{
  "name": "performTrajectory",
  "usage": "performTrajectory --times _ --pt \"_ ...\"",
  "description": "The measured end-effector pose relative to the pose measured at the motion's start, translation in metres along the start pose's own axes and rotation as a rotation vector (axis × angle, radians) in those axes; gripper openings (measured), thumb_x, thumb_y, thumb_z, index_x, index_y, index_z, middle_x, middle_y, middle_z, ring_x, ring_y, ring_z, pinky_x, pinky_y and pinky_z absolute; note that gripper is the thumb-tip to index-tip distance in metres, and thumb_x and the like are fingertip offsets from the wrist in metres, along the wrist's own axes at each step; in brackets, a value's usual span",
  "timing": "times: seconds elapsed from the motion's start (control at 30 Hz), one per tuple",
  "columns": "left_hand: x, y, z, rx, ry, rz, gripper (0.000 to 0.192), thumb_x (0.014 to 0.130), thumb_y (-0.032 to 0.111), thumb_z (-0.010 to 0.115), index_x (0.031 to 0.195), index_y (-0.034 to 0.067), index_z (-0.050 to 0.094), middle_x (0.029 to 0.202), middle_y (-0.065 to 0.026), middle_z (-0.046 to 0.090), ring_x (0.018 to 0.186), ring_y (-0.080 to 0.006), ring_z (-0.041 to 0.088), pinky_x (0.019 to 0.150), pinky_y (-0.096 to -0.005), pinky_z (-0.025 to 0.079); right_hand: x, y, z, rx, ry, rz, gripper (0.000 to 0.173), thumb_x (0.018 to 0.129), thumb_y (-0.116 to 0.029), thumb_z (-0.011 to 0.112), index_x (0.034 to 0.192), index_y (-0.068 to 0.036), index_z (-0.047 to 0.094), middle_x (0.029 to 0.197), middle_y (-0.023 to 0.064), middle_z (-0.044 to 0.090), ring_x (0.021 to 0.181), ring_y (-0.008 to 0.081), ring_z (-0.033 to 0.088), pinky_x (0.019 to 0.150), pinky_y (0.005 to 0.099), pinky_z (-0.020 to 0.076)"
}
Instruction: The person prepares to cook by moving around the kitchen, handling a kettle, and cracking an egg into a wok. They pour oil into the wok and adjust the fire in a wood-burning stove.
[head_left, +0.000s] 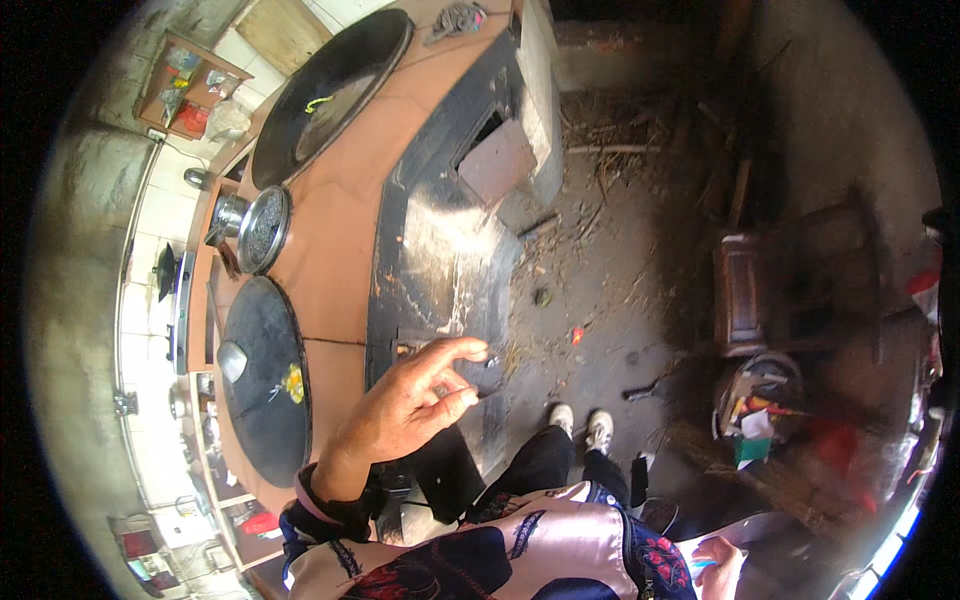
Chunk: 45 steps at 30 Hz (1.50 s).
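My left hand (416, 397) is raised over the front side of a tiled brick stove (330, 255). Its thumb and fingers are bent and apart, and I see nothing held between them. Just left of it, a dark round lid (259, 405) lies on the stove top, with a metal ladle-like piece (232, 361) and a crumpled yellow plastic bag (293, 384) on it. Low at the right, my right hand (721, 566) is closed around a small light-blue object (701, 564), mostly hidden by the fingers.
A large wok (337, 105) and a metal pot lid (264, 229) sit along the stove. A rusty metal plate (496, 161) leans at the firebox opening. Twigs litter the dirty floor (592, 300). At the right stand a wooden chair (742, 292) and a bucket of rubbish (759, 401).
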<state>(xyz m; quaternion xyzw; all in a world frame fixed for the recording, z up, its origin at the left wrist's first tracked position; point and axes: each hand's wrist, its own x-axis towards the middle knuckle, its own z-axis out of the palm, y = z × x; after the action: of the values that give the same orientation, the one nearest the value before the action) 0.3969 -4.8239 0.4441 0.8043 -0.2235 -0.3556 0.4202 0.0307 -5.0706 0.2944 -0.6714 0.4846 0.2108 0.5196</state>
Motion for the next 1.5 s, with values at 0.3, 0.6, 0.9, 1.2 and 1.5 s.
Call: performTrajectory --times 0.3,0.6,0.9,1.2,1.5 --pt "-0.022 -0.023 -0.055 -0.265 0.061 -0.249 0.042 0.084 0.004 0.047 0.126 0.005 0.037 0.094 -0.0097 0.059 0.081 -0.012 0.056 0.068 -0.0235 0.046 0.043 -0.187 -0.026 -0.275 0.124 -0.453 0.033 0.061 0.009 0.038 0.087 0.006 0.058 0.075 0.0199 0.061 0.07 0.0293 0.061 0.063 0.0338 0.0481" --pt "-0.036 -0.058 -0.076 -0.56 0.472 -0.254 0.041 0.079 0.009 0.052 0.118 -0.001 0.042 0.112 -0.0137 0.049 0.081 -0.0176 0.059 0.057 -0.0256 0.049 0.149 -0.454 -0.029 -0.342 0.196 -1.001 0.036 0.069 0.0 0.038 0.1 0.003 0.055 0.094 0.0166 0.058 0.073 0.0228 0.054 0.061 0.0302 0.0414" --pt "0.04 -0.023 -0.074 -0.747 0.887 -0.533 0.04 0.082 0.013 0.052 0.118 0.0 0.046 0.115 -0.0131 0.052 0.079 -0.0196 0.06 0.051 -0.0243 0.047 0.288 -0.764 0.064 -0.474 0.292 -1.489 0.038 0.073 -0.01 0.036 0.104 0.002 0.055 0.09 0.0226 0.06 0.077 0.0268 0.061 0.068 0.0354 0.0465" --pt "0.138 0.02 -0.062 -0.702 0.995 -0.604 0.046 0.078 0.032 0.059 0.116 0.007 0.053 0.128 -0.0161 0.039 0.09 -0.0187 0.056 0.061 -0.0255 0.046 0.42 -0.904 0.228 -1.155 0.677 -1.78 0.024 0.074 -0.023 0.05 0.072 -0.007 0.067 0.078 0.0158 0.064 0.073 0.0306 0.062 0.073 0.0464 0.0449" --pt "0.17 0.007 -0.05 -0.93 0.992 -0.808 0.035 0.085 0.001 0.045 0.119 -0.006 0.04 0.113 -0.0148 0.05 0.083 -0.0167 0.06 0.06 -0.0247 0.049 0.478 -0.959 0.232 -1.281 0.645 -1.707 0.024 0.076 -0.024 0.051 0.076 -0.007 0.067 0.072 0.0138 0.064 0.066 0.0267 0.063 0.058 0.0363 0.0489"
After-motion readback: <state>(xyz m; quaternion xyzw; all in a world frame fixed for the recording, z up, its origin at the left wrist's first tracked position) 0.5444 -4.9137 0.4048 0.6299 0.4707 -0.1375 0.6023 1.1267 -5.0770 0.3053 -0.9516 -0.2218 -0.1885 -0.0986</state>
